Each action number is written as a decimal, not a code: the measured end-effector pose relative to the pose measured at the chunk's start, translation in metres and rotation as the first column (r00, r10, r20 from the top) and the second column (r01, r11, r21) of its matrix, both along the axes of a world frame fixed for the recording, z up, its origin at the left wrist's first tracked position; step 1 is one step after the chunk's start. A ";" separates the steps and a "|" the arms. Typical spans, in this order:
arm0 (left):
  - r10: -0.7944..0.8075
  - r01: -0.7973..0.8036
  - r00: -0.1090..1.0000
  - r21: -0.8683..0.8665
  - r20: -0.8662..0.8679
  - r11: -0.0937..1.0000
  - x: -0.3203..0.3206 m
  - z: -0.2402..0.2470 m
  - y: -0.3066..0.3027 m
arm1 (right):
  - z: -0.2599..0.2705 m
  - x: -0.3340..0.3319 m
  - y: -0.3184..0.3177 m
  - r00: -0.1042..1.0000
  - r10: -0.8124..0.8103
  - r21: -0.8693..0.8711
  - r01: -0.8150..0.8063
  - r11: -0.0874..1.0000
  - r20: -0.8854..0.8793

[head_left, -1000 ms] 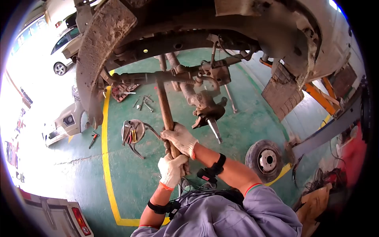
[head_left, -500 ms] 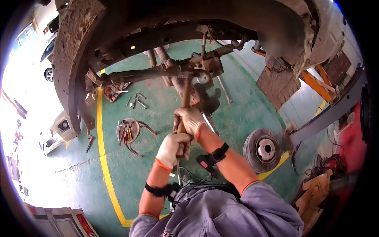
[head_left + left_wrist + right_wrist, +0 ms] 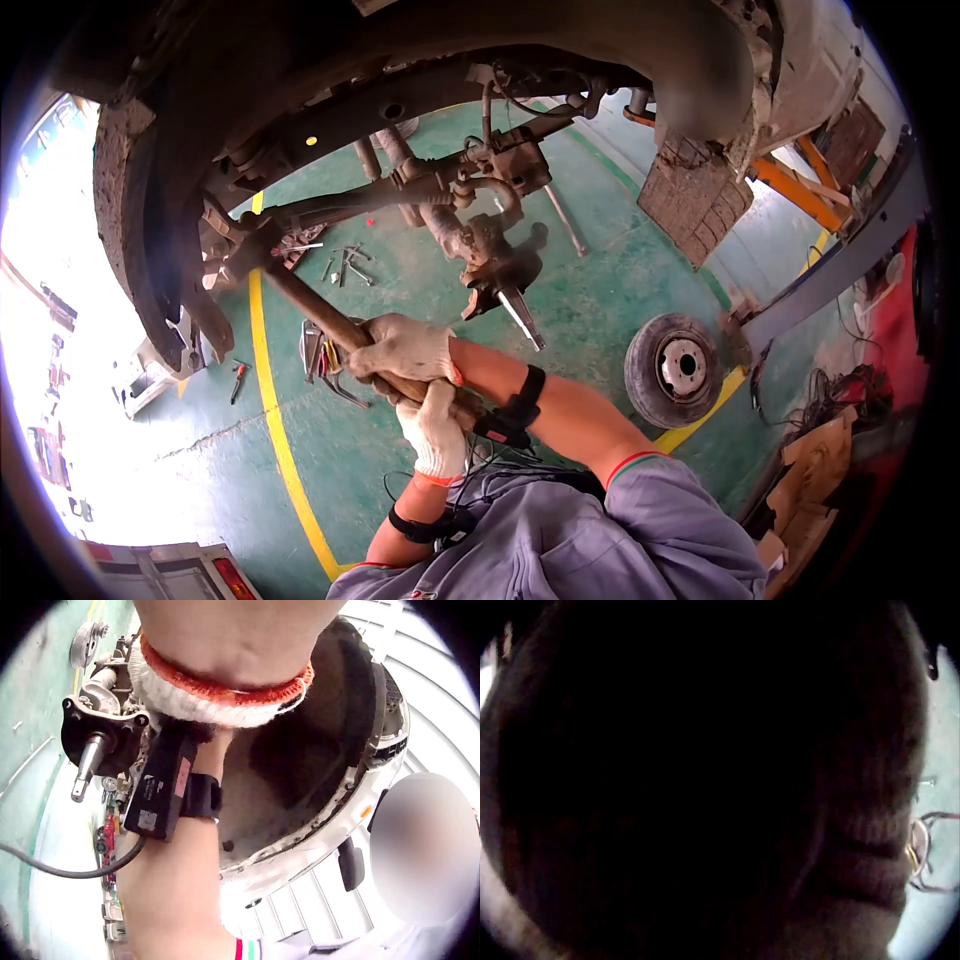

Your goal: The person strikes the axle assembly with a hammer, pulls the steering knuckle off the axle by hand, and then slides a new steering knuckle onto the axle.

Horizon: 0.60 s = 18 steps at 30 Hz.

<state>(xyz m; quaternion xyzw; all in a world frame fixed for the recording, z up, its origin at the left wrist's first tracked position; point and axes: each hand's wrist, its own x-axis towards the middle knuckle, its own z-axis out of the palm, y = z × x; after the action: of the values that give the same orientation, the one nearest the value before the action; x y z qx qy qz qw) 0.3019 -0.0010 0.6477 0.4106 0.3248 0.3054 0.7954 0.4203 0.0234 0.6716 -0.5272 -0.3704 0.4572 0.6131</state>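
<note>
Both hands wear off-white knitted gloves and grip one sledgehammer (image 3: 315, 310) by its long wooden handle. My right hand (image 3: 405, 350) is the higher of the two on the handle. Close below it, my left hand (image 3: 435, 432) wraps the handle near its lower end. Up to the left, the dark head (image 3: 252, 248) overlaps the left end of the axle beam (image 3: 335, 208) in the head view. A bare wheel spindle (image 3: 518, 318) points down to the right of the hands. In the left wrist view a glove cuff (image 3: 217, 697) hides the fingers; the right wrist view is mostly dark.
A raised vehicle body (image 3: 400, 60) hangs overhead. Behind the handle stands a round stool (image 3: 312, 350) with pliers on it. Loose tools (image 3: 347, 265) lie on the green floor, and a wheel (image 3: 673, 370) lies at the right beside a grey lift arm (image 3: 830, 265).
The sledgehammer swings from upright to the right, then over to the left, its head now at the beam's left end. Both hands keep their grip, and the view shifts slightly.
</note>
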 end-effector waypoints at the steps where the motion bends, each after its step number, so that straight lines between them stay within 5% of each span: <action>1: -0.199 0.199 0.980 0.261 -0.027 0.945 0.001 -0.013 0.024 | 0.001 0.004 -0.007 0.983 -0.171 -0.005 0.171 0.985 -0.064; 2: -0.364 0.383 0.923 0.219 -0.123 0.898 0.004 -0.008 0.048 | 0.004 0.008 -0.014 0.935 -0.332 -0.027 0.331 0.943 -0.127; 3: -0.522 0.559 0.825 0.178 -0.215 0.810 0.007 -0.002 0.072 | -0.003 0.012 -0.008 0.801 -0.505 -0.250 0.442 0.861 -0.321; 4: -0.671 0.654 0.695 -0.160 -0.260 0.739 0.015 0.022 0.096 | -0.019 0.018 -0.007 0.702 -0.631 -0.243 0.583 0.775 -0.330; 5: -0.751 0.771 0.627 0.026 -0.207 0.637 0.009 0.045 0.105 | -0.019 0.012 0.000 0.640 -0.648 -0.152 0.653 0.742 -0.413; 6: -0.756 0.774 0.625 0.029 -0.194 0.633 0.008 0.060 0.099 | -0.018 0.010 0.002 0.577 -0.656 -0.068 0.724 0.687 -0.486; 8: -0.613 0.618 0.763 -0.045 -0.205 0.785 -0.004 0.072 0.072 | 0.014 0.003 -0.010 0.694 -0.551 0.000 0.622 0.783 -0.464; 11: -0.380 0.379 0.925 0.065 -0.009 0.923 -0.012 0.059 0.038 | 0.027 0.004 0.000 0.946 -0.320 -0.033 0.319 0.947 -0.050; 15: -0.204 0.201 0.978 0.065 0.041 0.978 -0.013 0.052 0.023 | 0.044 -0.003 0.024 0.990 0.126 -0.033 -0.124 0.992 0.056; 18: -0.116 0.111 0.992 0.078 0.058 0.991 -0.003 0.049 0.030 | 0.021 0.008 0.038 0.995 0.099 -0.053 -0.099 0.994 -0.008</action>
<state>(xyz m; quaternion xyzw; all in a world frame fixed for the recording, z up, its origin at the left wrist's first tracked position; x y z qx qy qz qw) 0.2991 0.0291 0.6971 0.4481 0.2640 0.2843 0.8054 0.4281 0.0617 0.6927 -0.5232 -0.3820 0.4983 0.5762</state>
